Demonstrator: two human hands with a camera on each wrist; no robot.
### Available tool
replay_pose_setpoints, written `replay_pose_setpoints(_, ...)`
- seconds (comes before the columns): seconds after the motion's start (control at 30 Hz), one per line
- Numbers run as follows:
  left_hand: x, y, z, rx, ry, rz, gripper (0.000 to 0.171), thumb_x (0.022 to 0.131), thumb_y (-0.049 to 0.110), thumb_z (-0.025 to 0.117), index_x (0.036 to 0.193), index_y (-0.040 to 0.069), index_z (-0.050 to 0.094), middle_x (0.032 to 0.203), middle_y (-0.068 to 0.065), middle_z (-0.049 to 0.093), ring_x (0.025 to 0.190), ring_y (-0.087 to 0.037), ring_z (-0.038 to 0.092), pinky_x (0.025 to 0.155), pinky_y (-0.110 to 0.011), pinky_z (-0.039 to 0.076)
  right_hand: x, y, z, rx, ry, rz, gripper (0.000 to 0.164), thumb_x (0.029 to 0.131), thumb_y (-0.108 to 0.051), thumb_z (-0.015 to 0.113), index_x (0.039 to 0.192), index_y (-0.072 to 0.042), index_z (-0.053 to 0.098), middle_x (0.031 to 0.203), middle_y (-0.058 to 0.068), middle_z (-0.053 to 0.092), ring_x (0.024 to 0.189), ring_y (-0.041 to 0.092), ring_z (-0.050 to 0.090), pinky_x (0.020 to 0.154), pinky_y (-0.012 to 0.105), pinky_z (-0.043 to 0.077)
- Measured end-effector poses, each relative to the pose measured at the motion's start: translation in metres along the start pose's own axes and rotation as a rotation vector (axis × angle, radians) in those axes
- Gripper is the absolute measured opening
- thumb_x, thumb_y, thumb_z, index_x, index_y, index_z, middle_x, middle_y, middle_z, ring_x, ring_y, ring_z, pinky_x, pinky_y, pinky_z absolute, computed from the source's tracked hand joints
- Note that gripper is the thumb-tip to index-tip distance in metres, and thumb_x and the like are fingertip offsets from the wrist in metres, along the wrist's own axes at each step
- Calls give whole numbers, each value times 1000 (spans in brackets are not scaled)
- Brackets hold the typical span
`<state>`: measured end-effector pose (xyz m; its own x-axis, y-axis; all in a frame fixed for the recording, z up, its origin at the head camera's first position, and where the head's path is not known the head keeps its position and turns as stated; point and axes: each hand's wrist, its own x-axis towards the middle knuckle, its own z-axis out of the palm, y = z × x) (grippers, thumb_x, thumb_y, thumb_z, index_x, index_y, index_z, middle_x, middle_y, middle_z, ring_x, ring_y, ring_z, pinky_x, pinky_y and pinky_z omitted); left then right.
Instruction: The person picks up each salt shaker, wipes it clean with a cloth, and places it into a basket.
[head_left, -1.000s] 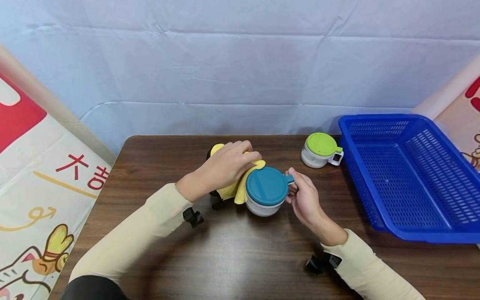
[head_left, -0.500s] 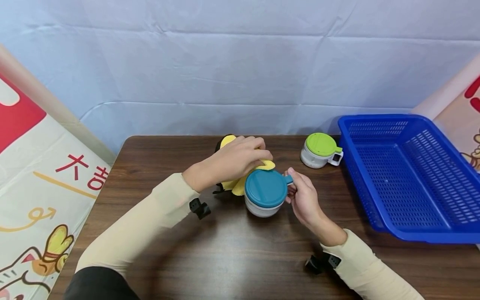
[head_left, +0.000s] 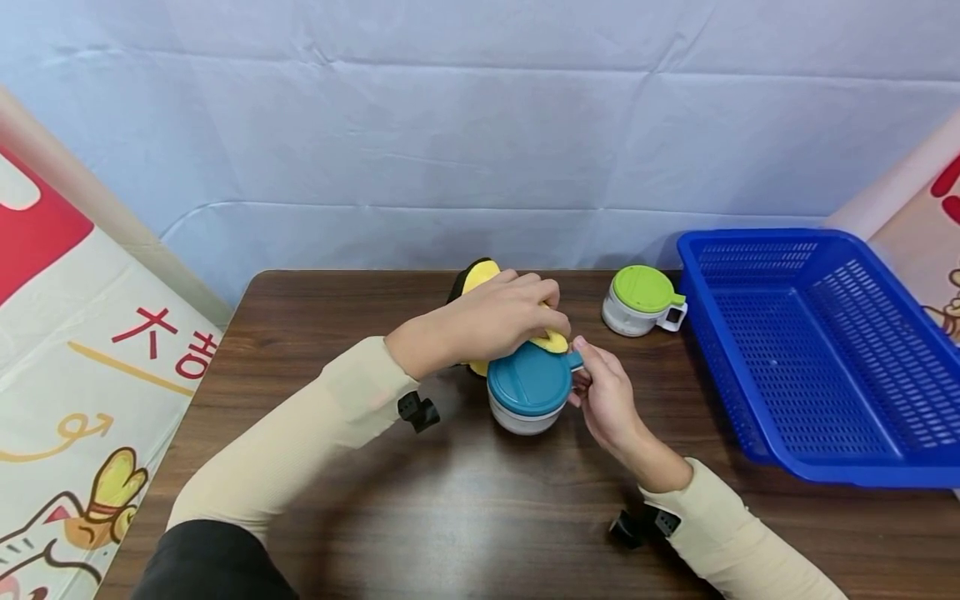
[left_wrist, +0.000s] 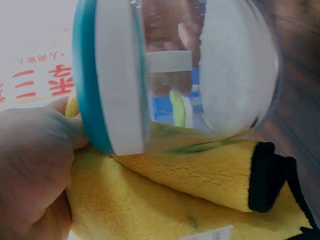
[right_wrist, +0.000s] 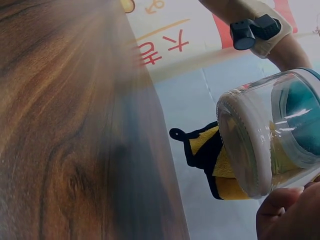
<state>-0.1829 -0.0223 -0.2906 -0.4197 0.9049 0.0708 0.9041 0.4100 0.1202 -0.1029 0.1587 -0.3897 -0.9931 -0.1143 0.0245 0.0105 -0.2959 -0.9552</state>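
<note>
A clear seasoning jar [head_left: 528, 392] with a teal lid is held just off the table; its base shows in the right wrist view. My right hand [head_left: 609, 396] grips the jar's handle at its right side. With bent fingers, my left hand [head_left: 498, 317] holds a yellow towel [left_wrist: 135, 200] with black edging against the jar's far left side. In the left wrist view, the towel lies along the glass under the lid [left_wrist: 92, 75]. Much of the towel is hidden behind the left hand in the head view.
A second jar [head_left: 641, 302], with a lime-green lid and white handle, stands at the back right of the wooden table [head_left: 450, 517]. Beside it is a blue perforated basket [head_left: 712, 392]. A pale cloth backdrop [head_left: 480, 133] hangs behind the table.
My left hand has slid the towel rightward and away round the jar's far side, close to the handle. The right hand has hardly moved; the jar shifted slightly.
</note>
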Motion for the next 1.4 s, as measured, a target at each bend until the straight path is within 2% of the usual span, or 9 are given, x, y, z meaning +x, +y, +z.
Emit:
replay_pose_setpoints(0.23,4,1,-3,19,-75,-15,23,108,26,51,121,29,70,107,2,54,101,-15,49,85,-33,37,0,2,0,-4,-12,6,49,113,-28,34,69,-16,52,61,-6,48,56,8,38,51,22,29)
replay_pose_setpoints(0.4,5,2,-3,26,-129,-54,25,110,26,47,122,30,69,103,3,52,96,-15,47,81,-31,35,1,3,1,-6,-22,13,49,112,-28,34,68,-15,49,61,-7,50,56,8,38,51,21,29)
replay_pose_setpoints(0.63,7,0,-3,9,-190,-86,28,110,24,44,123,30,68,100,3,51,94,-15,46,80,-31,34,-1,2,3,-13,-23,-15,49,112,-25,35,67,-10,43,60,-3,40,55,10,35,50,24,26)
replay_pose_setpoints(0.8,5,-8,-1,-78,-233,-102,27,109,19,48,125,28,69,102,3,53,96,-15,47,83,-32,36,-1,1,4,-16,-46,-54,49,112,-25,35,67,-6,36,61,3,30,54,14,30,48,28,22)
replay_pose_setpoints(1.03,0,-25,6,-242,-231,-126,25,106,21,55,128,24,67,107,1,55,98,-16,48,83,-33,36,0,-1,0,10,-48,-93,52,112,-26,35,65,-4,29,64,8,23,54,18,26,48,31,21)
replay_pose_setpoints(1.27,-8,-37,14,-268,-169,-146,25,108,21,51,129,20,66,102,-2,53,89,-18,46,77,-31,38,1,-2,-3,43,-12,-92,51,112,-25,34,66,-4,26,67,8,21,56,17,27,50,33,19)
replay_pose_setpoints(1.4,-18,-43,16,-272,-113,-180,25,108,21,50,128,19,65,109,-2,56,95,-18,50,83,-32,43,1,-4,-5,54,-4,-86,51,112,-25,34,66,-6,27,67,8,21,57,18,25,50,30,20)
